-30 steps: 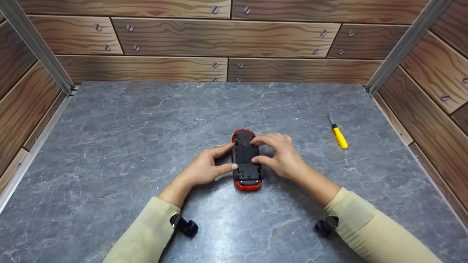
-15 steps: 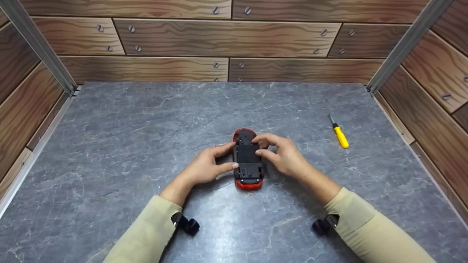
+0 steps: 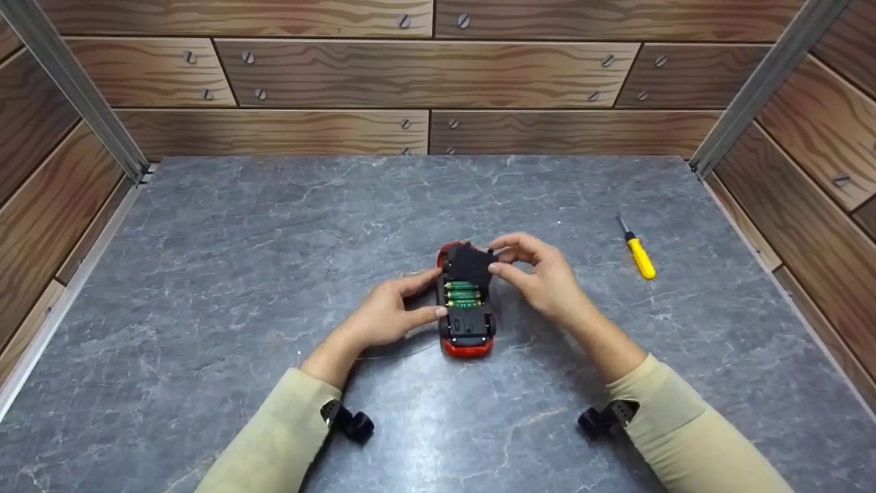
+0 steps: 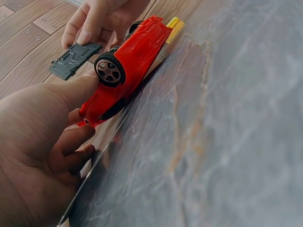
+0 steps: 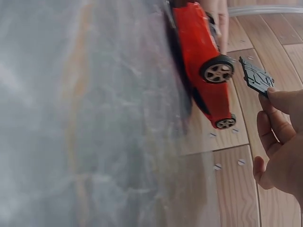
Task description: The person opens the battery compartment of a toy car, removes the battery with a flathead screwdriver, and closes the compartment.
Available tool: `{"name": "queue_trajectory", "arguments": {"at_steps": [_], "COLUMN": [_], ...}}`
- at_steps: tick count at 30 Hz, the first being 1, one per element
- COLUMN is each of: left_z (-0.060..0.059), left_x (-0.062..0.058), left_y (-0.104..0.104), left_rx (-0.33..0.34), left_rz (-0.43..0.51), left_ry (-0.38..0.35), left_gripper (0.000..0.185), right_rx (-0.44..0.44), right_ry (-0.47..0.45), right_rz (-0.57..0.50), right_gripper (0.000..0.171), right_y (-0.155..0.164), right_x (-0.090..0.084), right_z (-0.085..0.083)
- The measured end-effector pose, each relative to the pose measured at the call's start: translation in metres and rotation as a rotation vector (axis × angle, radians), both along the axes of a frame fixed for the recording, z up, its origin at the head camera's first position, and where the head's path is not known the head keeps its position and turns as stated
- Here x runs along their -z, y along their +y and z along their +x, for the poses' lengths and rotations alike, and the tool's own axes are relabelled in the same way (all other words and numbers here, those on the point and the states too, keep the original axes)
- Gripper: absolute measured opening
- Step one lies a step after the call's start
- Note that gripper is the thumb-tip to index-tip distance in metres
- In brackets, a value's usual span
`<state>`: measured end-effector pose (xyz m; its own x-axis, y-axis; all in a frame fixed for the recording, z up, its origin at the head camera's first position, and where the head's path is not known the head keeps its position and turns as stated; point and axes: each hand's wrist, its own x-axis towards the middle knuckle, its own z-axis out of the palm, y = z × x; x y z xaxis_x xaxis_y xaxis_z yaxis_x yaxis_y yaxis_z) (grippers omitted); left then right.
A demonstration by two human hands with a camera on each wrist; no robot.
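Left hand (image 3: pixel 383 316) grip steadying upturned toy car (image 3: pixel 467 301), right hand (image 3: pixel 540 277) pinching battery cover (image 3: pixel 471 265)

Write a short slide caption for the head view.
Right hand lifts the battery cover off an upturned red toy car; left hand steadies it.

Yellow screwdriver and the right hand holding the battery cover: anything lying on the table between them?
Nothing: in the head view only bare grey table separates the right hand, which pinches the black battery cover, from the yellow screwdriver.
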<state>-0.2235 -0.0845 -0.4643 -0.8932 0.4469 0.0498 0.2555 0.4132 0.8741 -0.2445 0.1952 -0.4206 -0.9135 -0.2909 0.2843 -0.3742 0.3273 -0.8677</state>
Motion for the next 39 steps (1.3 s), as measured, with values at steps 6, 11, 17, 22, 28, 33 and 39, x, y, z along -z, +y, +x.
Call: {"name": "queue_trajectory", "arguments": {"at_steps": [6, 11, 17, 22, 28, 33, 39], "left_z": [0.001, 0.001, 0.001, 0.002, 0.002, 0.001, 0.001], "left_x": [0.000, 0.000, 0.001, 0.000, 0.000, 0.001, 0.002], "left_y": [0.000, 0.000, -0.001, -0.001, 0.000, 0.001, 0.000], "left_rx": [-0.011, -0.018, -0.028, -0.021, -0.025, -0.025, -0.029], "left_rz": [-0.010, -0.007, -0.008, 0.001, 0.002, 0.004, 0.012], "left_ry": [-0.006, -0.007, -0.030, -0.034, -0.037, -0.030, -0.045], "left_gripper": [0.073, 0.073, 0.075, 0.073, 0.074, 0.073, 0.074], "right_rx": [0.060, 0.142, 0.226, 0.261, 0.267, 0.271, 0.260], "right_ry": [-0.001, -0.035, -0.119, -0.180, -0.214, -0.236, -0.229], "right_rz": [-0.045, -0.072, -0.048, 0.004, 0.056, 0.111, 0.145], "right_gripper": [0.030, 0.029, 0.032, 0.033, 0.031, 0.033, 0.032], "right_y": [0.014, 0.027, 0.040, 0.050, 0.054, 0.055, 0.051], "right_x": [-0.004, -0.003, 0.003, 0.011, 0.018, 0.022, 0.026], "right_z": [-0.005, -0.013, -0.023, -0.031, -0.039, -0.043, -0.045]}}
